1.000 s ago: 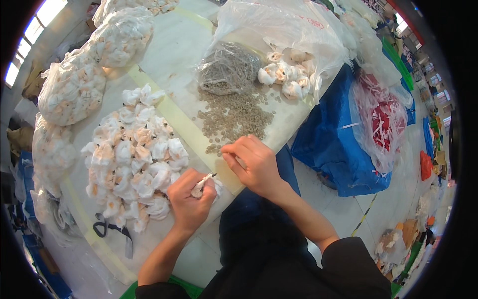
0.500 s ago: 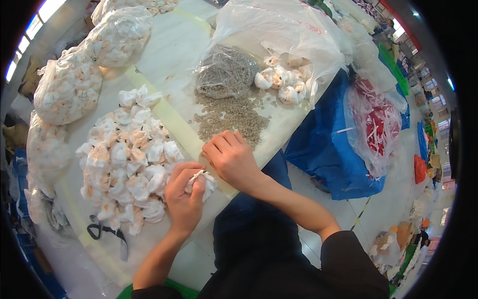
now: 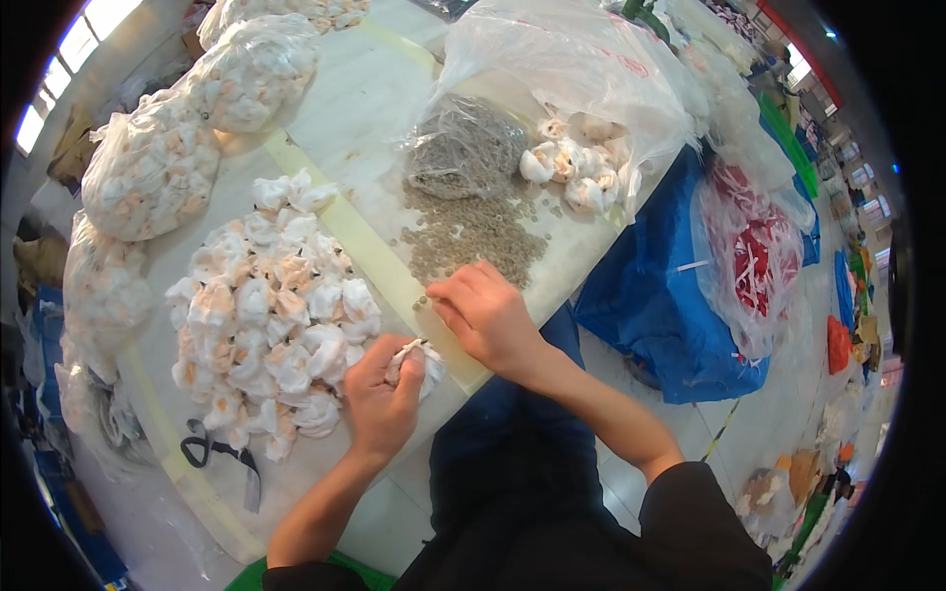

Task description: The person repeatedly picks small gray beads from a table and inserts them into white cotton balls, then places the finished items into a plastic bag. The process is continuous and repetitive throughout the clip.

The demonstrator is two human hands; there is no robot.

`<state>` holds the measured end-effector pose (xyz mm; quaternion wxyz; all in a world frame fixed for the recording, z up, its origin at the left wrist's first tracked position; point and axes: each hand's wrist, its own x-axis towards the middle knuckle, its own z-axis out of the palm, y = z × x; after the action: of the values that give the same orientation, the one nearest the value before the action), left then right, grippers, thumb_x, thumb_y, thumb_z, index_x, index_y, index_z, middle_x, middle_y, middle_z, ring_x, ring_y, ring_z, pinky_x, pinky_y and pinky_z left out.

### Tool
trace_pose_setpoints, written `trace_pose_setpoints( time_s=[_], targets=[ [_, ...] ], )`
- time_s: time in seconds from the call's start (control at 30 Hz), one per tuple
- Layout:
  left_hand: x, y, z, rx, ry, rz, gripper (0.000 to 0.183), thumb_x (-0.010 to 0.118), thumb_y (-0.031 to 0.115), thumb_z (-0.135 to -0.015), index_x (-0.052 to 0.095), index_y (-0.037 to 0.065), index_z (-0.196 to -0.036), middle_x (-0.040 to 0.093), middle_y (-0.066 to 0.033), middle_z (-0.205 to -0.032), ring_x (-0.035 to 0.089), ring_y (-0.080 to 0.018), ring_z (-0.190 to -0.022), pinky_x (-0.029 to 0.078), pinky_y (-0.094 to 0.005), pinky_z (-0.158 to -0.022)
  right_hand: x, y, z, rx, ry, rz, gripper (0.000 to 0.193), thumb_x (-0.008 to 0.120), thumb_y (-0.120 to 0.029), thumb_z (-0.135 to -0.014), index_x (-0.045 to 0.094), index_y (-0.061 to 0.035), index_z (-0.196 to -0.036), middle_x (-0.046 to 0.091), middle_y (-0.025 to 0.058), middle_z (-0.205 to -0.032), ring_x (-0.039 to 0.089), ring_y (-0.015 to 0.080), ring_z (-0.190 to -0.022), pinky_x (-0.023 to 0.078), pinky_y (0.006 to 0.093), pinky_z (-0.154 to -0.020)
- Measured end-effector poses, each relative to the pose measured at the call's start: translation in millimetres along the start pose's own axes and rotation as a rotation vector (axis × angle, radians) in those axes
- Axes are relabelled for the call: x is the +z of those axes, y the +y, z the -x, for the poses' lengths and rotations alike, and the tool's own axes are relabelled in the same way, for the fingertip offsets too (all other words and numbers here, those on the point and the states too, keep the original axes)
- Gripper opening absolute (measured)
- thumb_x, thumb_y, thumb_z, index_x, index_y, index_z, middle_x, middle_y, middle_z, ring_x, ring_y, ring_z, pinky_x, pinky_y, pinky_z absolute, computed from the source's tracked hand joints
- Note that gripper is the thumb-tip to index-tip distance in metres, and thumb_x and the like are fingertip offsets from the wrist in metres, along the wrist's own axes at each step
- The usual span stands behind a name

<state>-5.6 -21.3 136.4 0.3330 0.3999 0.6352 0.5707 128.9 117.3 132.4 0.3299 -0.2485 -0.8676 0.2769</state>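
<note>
My left hand [image 3: 382, 399] is closed on a white fabric flower [image 3: 432, 372]. A narrow cream-coloured tip stands up between thumb and forefinger. Just beyond it, my right hand [image 3: 485, 313] is held low over the table with its fingers drawn together. Whatever sits between those fingertips is too small to make out. A few small grey-brown rings [image 3: 421, 302] lie beside the fingertips. Farther off spreads a heap of such rings [image 3: 463, 241], in front of a clear bag of them [image 3: 463, 148]. Left of my left hand is a large pile of white and peach fabric flowers [image 3: 261, 315].
More flowers [image 3: 581, 167] spill from a clear plastic bag [image 3: 572, 49] at the back right. Filled bags [image 3: 148, 177] line the table's left side. Black scissors [image 3: 219, 451] lie at the near left. A blue sack [image 3: 650, 295] stands right of the table.
The whole view has shifted slightly. My right hand has moved a little away from my left, and loose rings now show by its fingertips. The left hand keeps its hold on the flower.
</note>
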Motion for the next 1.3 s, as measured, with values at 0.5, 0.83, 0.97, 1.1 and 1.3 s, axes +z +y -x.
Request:
trace_pose_setpoints(
  time_s=[0.5,0.83,0.97,1.1,1.3],
  targets=[
    [2,10,1,-0.020,-0.096,0.050,0.015,0.061,0.008,-0.099,0.073,0.000,-0.097,0.063,0.0017,-0.074,0.050,-0.0037,-0.066,0.040,-0.0238,-0.059,-16,-36,20,0.531,-0.058,-1.138,0.013,0.071,-0.008,-0.102,0.066,-0.0001,-0.111,0.067,0.0010,-0.094,0.062,0.0069,-0.081,0.053,0.0243,-0.075],
    [2,4,-1,-0.003,-0.106,0.052,0.013,0.063,0.009,-0.098,0.071,-0.001,-0.095,0.063,-0.0001,-0.073,0.051,-0.0055,-0.066,0.041,-0.0249,-0.059,-19,-43,20,0.453,-0.013,-0.744,0.013,0.073,-0.007,-0.099,0.067,0.0000,-0.107,0.069,0.0028,-0.091,0.066,0.0067,-0.079,0.053,0.0246,-0.071],
    [2,6,0,0.004,-0.100,-0.039,0.012,0.065,0.009,-0.097,0.070,-0.001,-0.094,0.063,-0.0035,-0.072,0.054,-0.0076,-0.066,0.044,-0.0269,-0.060,-20,-42,27,0.484,-0.066,-0.628,0.015,0.076,-0.011,-0.098,0.069,0.0006,-0.104,0.071,0.0026,-0.092,0.066,0.0059,-0.085,0.054,0.0237,-0.074],
    [1,7,-3,0.025,-0.135,-0.114,0.011,0.066,0.009,-0.095,0.071,-0.001,-0.092,0.064,-0.0071,-0.072,0.056,-0.0099,-0.065,0.046,-0.0286,-0.060,-25,-32,27,0.406,-0.128,-0.661,0.014,0.075,-0.010,-0.097,0.066,0.0001,-0.100,0.070,0.0057,-0.087,0.069,0.0117,-0.078,0.055,0.0280,-0.071],
    [1,1,-5,0.078,-0.167,-0.186,0.009,0.068,0.008,-0.091,0.071,-0.001,-0.091,0.067,-0.0127,-0.076,0.063,-0.0199,-0.064,0.050,-0.0332,-0.061,-33,-29,24,0.309,-0.223,-0.520,0.012,0.073,-0.009,-0.097,0.064,-0.0003,-0.098,0.068,0.0082,-0.084,0.069,0.0163,-0.075,0.055,0.0316,-0.069]
  ],
)
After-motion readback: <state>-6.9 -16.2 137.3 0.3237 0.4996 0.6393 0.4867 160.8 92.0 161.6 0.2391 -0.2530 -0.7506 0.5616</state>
